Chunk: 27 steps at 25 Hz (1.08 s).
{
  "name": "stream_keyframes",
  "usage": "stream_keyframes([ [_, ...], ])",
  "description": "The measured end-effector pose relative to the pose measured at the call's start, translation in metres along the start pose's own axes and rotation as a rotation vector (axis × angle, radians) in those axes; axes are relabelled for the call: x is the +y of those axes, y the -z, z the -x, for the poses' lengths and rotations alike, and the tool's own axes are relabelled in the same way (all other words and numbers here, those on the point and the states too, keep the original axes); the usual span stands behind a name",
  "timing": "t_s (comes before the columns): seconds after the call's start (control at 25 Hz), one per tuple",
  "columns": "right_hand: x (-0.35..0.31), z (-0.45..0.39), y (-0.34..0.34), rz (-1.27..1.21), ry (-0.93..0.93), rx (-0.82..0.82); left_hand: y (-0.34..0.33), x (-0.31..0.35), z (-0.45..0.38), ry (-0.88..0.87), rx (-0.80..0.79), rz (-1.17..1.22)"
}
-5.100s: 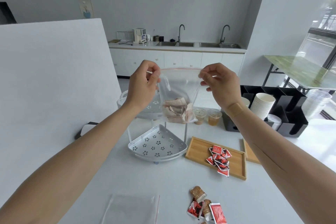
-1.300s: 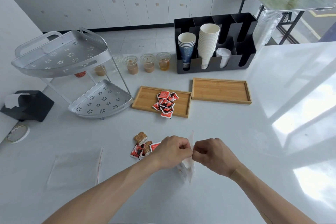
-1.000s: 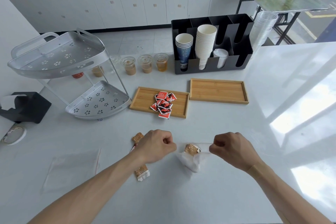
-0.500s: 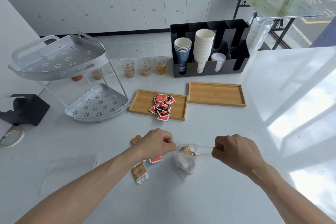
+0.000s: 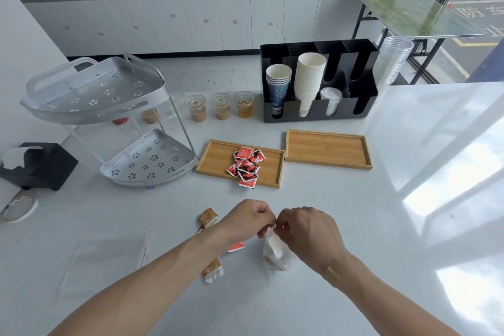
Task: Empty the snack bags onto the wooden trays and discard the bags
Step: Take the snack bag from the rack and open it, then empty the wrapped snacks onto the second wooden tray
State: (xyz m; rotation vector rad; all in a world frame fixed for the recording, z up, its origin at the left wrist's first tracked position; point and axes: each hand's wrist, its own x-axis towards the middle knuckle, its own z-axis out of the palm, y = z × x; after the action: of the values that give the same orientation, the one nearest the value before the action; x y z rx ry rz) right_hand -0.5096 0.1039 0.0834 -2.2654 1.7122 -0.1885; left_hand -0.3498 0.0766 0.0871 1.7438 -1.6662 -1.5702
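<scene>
Nearest, both hands meet over the tabletop (image 5: 354, 226): the left hand (image 5: 246, 219) and right hand (image 5: 308, 229) each keep a narrow pinching grip on the mouth of a clear snack bag (image 5: 275, 256), still full. An emptied bag (image 5: 106, 256) lies flat to the left, not discarded. Loose packets (image 5: 208, 222) lie nearby. Farther off, one wooden tray (image 5: 218, 155) holds red packets (image 5: 246, 166); the second tray (image 5: 328, 148) awaits filling.

left hand (image 5: 246, 219): knuckles up, fingers curled, thumb and forefinger pinching, forearm entering from 7 o'clock | right hand (image 5: 308, 229): fingers curled, fingertips pinching, just beside left hand at its 3 o'clock, forearm entering from 5 o'clock
</scene>
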Motion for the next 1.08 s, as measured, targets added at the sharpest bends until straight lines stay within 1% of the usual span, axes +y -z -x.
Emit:
stream_keyframes([
  [0.12, 0.001, -0.006, 0.001, -0.052, -0.011, -0.006, 0.004, -0.006, -0.003, 0.0, -0.007, 0.086],
  [0.24, 0.009, -0.011, 0.009, -0.076, -0.041, 0.032, 0.009, -0.02, -0.014, 0.026, 0.02, 0.157],
  [0.36, 0.015, -0.016, 0.022, -0.12, -0.032, 0.065, 0.008, -0.052, -0.035, 0.152, 0.03, 0.101],
  [0.44, 0.018, -0.018, 0.031, -0.156, -0.006, 0.08, 0.002, -0.07, -0.051, 0.247, -0.022, 0.063],
  [0.52, 0.021, -0.022, 0.04, -0.176, 0.032, 0.098, -0.002, -0.075, -0.064, 0.292, -0.09, 0.173],
  [0.64, 0.027, -0.029, 0.053, -0.179, 0.068, 0.133, 0.0, -0.068, -0.081, 0.282, -0.12, 0.54],
  [0.72, 0.035, -0.036, 0.061, -0.183, 0.077, 0.129, 0.002, -0.061, -0.093, 0.254, -0.157, 0.675],
  [0.76, 0.039, -0.039, 0.065, -0.198, 0.076, 0.12, 0.003, -0.058, -0.099, 0.239, -0.174, 0.691],
  [0.84, 0.05, -0.045, 0.073, -0.241, 0.062, 0.118, 0.004, -0.053, -0.109, 0.212, -0.152, 0.685],
  [1.08, 0.1, -0.061, 0.083, -0.307, -0.145, 0.075, 0.026, -0.03, -0.143, 0.117, 0.015, 0.629],
])
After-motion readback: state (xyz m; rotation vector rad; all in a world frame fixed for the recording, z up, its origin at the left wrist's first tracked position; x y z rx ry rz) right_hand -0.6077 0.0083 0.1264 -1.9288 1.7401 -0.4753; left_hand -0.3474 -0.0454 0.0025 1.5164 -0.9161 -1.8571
